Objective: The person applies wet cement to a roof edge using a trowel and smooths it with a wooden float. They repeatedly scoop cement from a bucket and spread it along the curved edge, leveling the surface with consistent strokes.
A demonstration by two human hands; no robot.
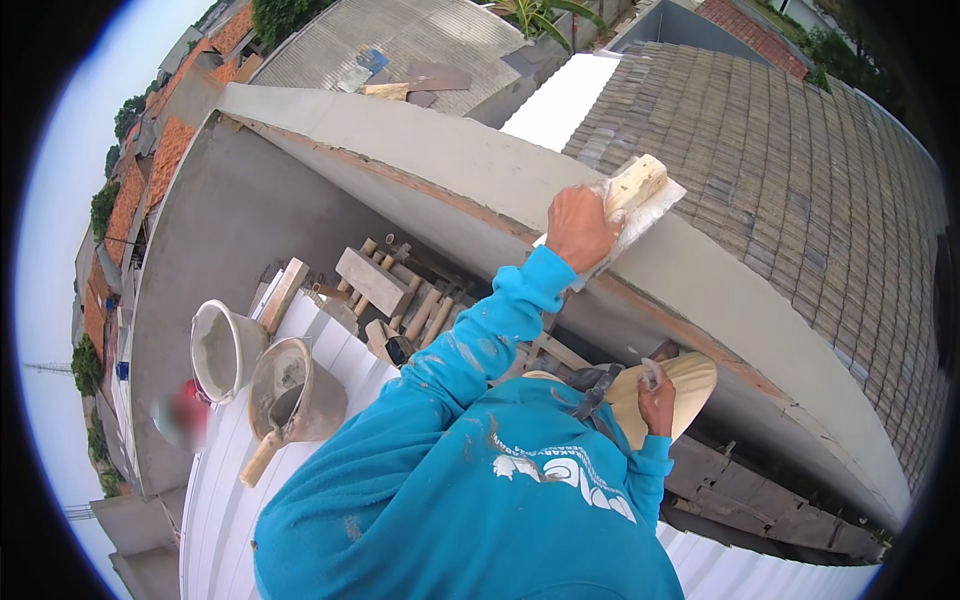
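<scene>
My left hand (582,232) is closed round a plastering float (640,222) with a pale wooden handle and a flat, cement-smeared plate. The float rests on the grey plastered top of a long wall (440,150), which looks curved here. My right hand (656,398) is held low beside my beige-trousered leg (692,385), fingers curled. Something greyish shows at its fingertips; whether it is a lump or only cement on the fingers is unclear. Both my sleeves are blue and spotted with cement.
At the left, a bucket (226,350) and a mortar pail (325,400) with a wooden-handled tool (262,458) stand on white corrugated sheeting (230,520). Poles, planks and a block (374,280) lie below the wall. A tiled roof (760,180) lies beyond it.
</scene>
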